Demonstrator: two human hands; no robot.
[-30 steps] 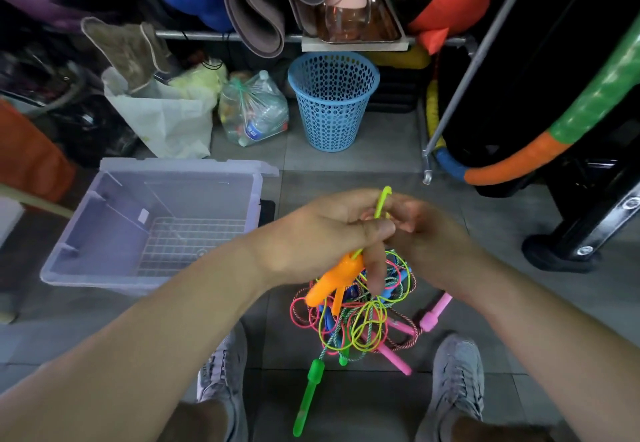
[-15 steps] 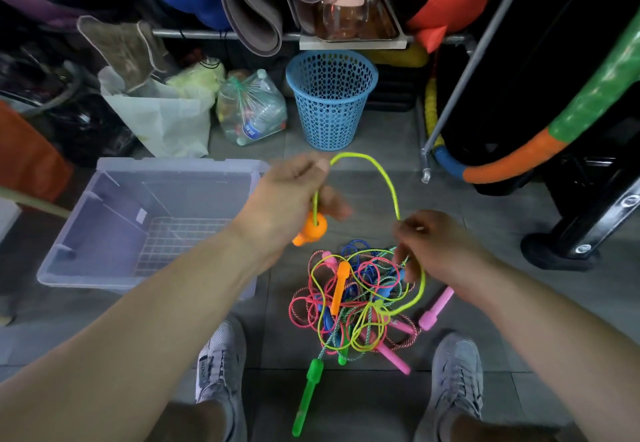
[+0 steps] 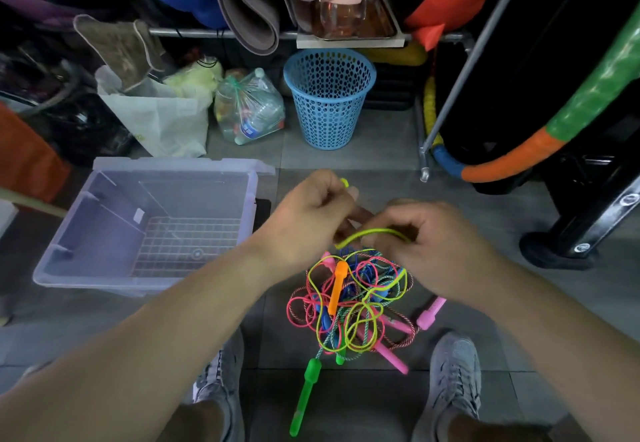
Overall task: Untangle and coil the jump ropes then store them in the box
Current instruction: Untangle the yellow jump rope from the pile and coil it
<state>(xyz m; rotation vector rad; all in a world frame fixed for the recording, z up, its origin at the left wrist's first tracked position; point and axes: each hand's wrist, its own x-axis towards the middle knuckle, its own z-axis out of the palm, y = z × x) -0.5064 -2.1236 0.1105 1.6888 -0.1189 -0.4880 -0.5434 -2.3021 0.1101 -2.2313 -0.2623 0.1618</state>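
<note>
Head view: both hands, left hand (image 3: 308, 213) and right hand (image 3: 436, 241), pinch thin yellow-green cord (image 3: 372, 234) spanning sideways above tangled multicoloured jump-rope pile (image 3: 349, 303).

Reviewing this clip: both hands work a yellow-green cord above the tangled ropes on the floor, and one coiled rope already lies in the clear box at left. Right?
Not quite. The head view shows the clear box holding no rope, only a wire grid at its bottom. The rest stands: left hand and right hand hold the yellow-green cord above the tangled ropes.
</note>
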